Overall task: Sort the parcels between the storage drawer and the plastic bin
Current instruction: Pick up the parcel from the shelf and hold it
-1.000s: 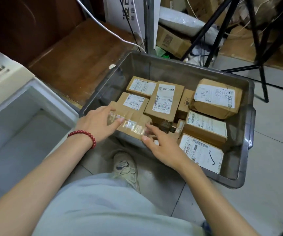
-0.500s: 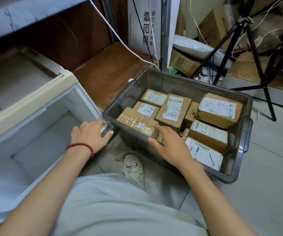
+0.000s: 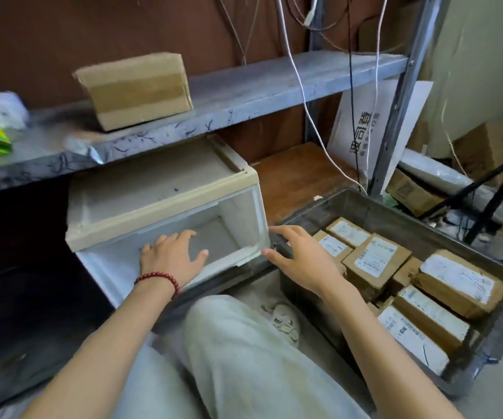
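Note:
A white storage drawer [image 3: 245, 213] stands pulled out of its beige unit under the shelf, with nothing visible inside. My left hand [image 3: 173, 257], with a red bead bracelet, rests open on the drawer's front edge. My right hand [image 3: 298, 261] hovers open between the drawer's right corner and the grey plastic bin [image 3: 395, 213]. Several brown cardboard parcels [image 3: 375, 260] with white labels lie packed in the bin. Neither hand holds a parcel.
A taped cardboard box [image 3: 136, 89] sits on the grey shelf [image 3: 244, 101] above the drawer. White cables [image 3: 304, 110] hang down by a metal upright. More boxes and black tripod legs [image 3: 486, 189] crowd the back right. My knee and shoe [image 3: 285, 320] lie below the hands.
Both hands have left the taped parcel in the bin. My left hand moved onto the drawer's front edge and my right hand came off the bin toward the drawer. The camera tilted up.

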`<state>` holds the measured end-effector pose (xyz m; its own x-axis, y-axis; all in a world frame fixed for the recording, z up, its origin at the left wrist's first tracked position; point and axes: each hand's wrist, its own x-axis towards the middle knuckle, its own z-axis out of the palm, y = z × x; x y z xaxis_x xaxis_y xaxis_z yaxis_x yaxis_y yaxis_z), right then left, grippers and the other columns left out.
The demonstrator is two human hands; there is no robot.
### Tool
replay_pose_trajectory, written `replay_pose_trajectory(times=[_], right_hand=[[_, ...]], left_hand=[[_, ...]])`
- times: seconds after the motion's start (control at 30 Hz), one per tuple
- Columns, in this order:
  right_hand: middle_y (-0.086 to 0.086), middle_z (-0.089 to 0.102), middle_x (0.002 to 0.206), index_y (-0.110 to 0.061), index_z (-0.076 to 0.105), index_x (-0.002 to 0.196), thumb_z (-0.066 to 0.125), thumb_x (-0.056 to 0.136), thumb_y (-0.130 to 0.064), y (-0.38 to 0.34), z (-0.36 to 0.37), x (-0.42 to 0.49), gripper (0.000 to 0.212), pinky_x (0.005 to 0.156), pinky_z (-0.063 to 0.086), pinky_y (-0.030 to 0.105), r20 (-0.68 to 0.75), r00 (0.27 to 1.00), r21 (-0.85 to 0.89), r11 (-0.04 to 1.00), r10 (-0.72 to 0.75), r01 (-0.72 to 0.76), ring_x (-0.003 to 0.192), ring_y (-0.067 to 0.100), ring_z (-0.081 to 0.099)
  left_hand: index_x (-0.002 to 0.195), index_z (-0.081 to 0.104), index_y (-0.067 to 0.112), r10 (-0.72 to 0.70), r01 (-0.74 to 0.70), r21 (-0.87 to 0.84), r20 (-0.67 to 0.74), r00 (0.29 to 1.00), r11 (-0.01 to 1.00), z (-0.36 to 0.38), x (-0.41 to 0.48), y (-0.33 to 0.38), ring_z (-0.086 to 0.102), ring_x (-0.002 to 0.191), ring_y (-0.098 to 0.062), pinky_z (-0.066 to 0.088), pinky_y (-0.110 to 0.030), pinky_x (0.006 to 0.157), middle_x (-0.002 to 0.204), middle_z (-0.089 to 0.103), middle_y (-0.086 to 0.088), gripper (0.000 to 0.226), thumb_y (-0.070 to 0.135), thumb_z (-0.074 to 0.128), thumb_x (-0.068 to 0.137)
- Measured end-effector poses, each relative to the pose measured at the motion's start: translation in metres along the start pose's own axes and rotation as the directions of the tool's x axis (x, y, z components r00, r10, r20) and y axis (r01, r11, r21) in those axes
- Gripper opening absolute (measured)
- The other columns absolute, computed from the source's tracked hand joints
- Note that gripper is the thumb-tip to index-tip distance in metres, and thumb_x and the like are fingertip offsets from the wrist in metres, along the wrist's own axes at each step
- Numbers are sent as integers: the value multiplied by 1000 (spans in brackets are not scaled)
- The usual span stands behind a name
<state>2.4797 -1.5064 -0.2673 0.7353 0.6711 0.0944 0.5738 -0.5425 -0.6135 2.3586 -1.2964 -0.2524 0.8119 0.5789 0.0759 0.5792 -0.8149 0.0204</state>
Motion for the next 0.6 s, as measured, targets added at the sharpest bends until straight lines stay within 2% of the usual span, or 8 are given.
replay_pose_trajectory(times=[0.17,0.3,0.47,0.6], right_hand=[[-5,38,148,-29,40,142,56,89,-54,-64,-27,31,60,101,46,39,14,983,7,983,-184,183,127,15,46],[-1,35,148,-25,39,142,61,86,-54,-111,-53,59,67,103,45,40,-4,955,33,955,-296,296,128,17,45],[5,27,149,-25,33,145,65,82,-55,-156,-80,98,76,108,39,40,-16,941,53,939,-339,339,131,22,40],[5,21,151,-25,29,147,66,81,-56,-184,-103,135,82,106,41,42,9,936,51,935,-352,351,126,24,45]], left_hand=[[139,38,32,-150,146,-44,-101,984,988,-70,-4,-38,46,125,-24,42,-38,96,135,53,4,54,58,42,91],[140,37,31,-219,224,9,-178,959,975,-121,-1,-68,44,127,-23,38,-38,95,136,52,1,57,57,46,90],[138,39,29,-271,292,69,-222,937,954,-170,15,-94,48,124,-28,41,-39,94,133,55,-3,56,57,47,90],[142,34,28,-297,305,-7,-244,923,952,-209,45,-100,47,126,-29,43,-39,96,137,52,-6,61,55,49,90]])
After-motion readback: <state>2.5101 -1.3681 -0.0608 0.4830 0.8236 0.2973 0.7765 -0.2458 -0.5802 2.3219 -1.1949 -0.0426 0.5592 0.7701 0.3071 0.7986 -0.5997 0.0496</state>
